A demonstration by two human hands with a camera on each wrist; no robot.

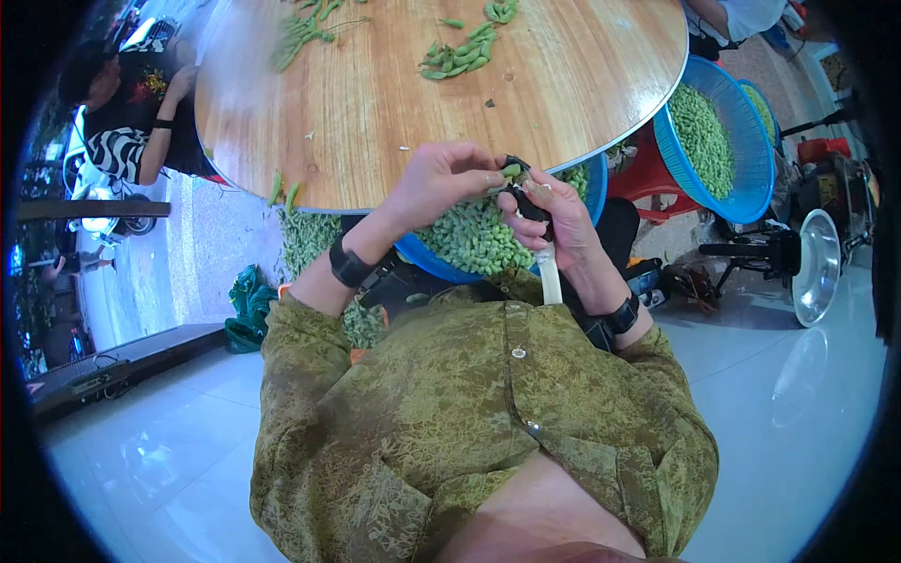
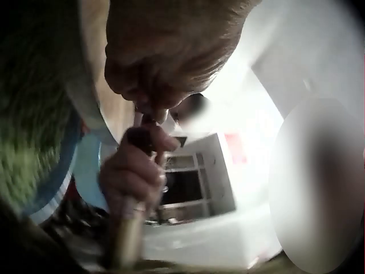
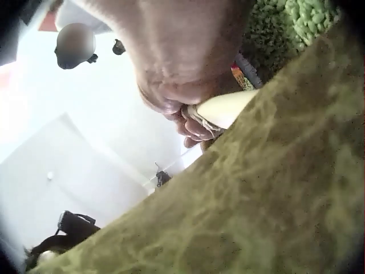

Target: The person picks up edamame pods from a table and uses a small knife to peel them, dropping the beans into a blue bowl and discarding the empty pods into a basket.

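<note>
In the head view, the left hand point(image 1: 441, 183) pinches a green pod point(image 1: 511, 171) between thumb and fingertips. Beside it, the right hand point(image 1: 568, 225) curls round a tool with a black part and a pale handle point(image 1: 550, 278) pointing toward the shirt. The tool's working end is partly hidden by fingers. In the left wrist view, the left hand point(image 2: 165, 51) is above the right hand point(image 2: 131, 174), with the pale handle point(image 2: 129, 234) below. The right wrist view shows the right hand point(image 3: 185, 54) round the same handle point(image 3: 228, 108).
Pods point(image 1: 460, 58) lie on the round wooden table point(image 1: 366, 122). Below the hands, a blue basin point(image 1: 441, 273) holds shelled beans point(image 1: 474, 239). Another blue basket point(image 1: 751, 178) of beans stands right, by a red stool point(image 1: 648, 169). A person point(image 1: 131, 113) sits at left.
</note>
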